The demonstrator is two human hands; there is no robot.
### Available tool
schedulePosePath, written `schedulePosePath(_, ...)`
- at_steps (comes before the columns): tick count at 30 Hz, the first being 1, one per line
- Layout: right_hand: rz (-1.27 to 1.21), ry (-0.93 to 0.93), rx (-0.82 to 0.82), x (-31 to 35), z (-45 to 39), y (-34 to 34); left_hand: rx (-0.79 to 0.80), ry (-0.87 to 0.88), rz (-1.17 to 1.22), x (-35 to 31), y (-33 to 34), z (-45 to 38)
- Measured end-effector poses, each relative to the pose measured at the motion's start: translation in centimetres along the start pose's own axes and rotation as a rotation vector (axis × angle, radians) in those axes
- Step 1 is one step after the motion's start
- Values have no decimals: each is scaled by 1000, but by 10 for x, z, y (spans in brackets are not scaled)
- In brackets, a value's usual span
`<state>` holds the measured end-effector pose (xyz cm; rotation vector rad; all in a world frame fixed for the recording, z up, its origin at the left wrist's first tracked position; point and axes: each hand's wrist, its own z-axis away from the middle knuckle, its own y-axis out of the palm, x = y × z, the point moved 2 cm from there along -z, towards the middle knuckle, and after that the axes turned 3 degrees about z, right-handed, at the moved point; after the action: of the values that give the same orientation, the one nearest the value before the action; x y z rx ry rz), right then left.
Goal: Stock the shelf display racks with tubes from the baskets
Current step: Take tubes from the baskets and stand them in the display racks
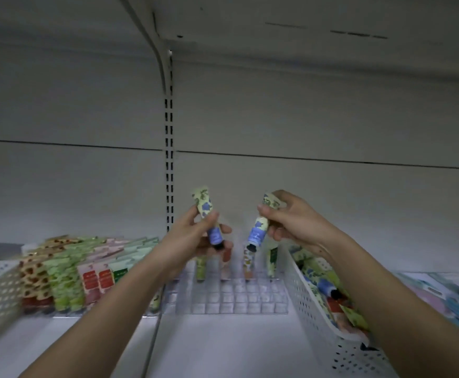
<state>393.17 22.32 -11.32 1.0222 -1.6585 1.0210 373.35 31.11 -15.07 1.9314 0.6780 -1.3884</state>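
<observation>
On the shelf, your clear rack has only its back row filled, the basket just right of it. Each hand grips a tube: left hand, left tube; right hand, right tube. Keep caps down, drop them upright into empty cells.

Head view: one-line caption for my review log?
Each hand, left and right, holds a blue-labelled tube cap-down above the clear rack.

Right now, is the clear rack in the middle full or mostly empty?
Mostly empty: the clear rack holds only a few upright tubes along its back row; front cells show bare.
</observation>
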Motion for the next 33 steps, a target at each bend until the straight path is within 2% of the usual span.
schedulePosePath(3, 26, 2, 74, 4, -10, 25, -81, 11, -125, -15, -30, 3)
schedulePosePath(6, 130, -21, 62, 6, -20, 45, -163, 73, -300, -26, -57, 4)
schedulePosePath(8, 208, -41, 31, 6, -27, 56, -187, 92, -303, -32, -70, 5)
schedulePosePath(15, 390, -78, -23, 6, -39, 78, -214, 121, -292, -32, -98, 5)
schedulePosePath(24, 476, -40, 73, -2, -46, 86, -137, 4, -250, -30, -116, -7)
schedulePosePath(30, 630, -172, -60, -1, -57, 88, -203, 91, -403, -41, -118, -8)
schedulePosePath(33, 661, -223, -66, 0, -64, 92, -190, 116, -532, -44, -119, -9)
